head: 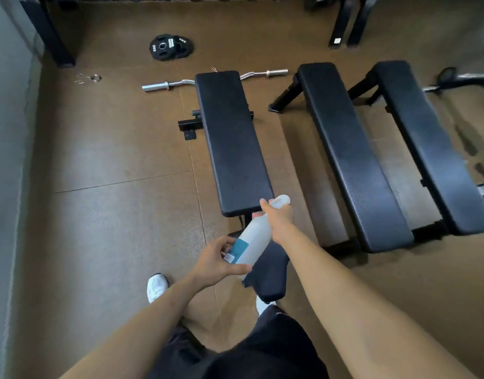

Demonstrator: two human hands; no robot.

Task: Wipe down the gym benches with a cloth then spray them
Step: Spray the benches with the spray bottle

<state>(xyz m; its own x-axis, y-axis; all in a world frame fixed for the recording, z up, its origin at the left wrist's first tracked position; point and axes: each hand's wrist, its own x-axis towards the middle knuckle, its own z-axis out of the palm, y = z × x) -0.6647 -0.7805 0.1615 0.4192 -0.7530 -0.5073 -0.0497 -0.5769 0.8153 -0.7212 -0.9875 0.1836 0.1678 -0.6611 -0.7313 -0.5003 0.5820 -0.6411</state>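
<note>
Gripped with both hands: right hand (276, 217) curled round the neck of the spray bottle (256, 237), just under its head; left hand (219, 262) wrapped round the base, by the label. Couldn't tell whether a finger lay on the trigger. Tilted up and away, long axis aimed at the near end of the left bench (232, 140), head just above that end. Ran lengthwise away from the body, alongside the middle bench (353, 160) and right bench (432, 149), both nearer the right arm. Saw no cloth. Looked set for spraying.
</note>
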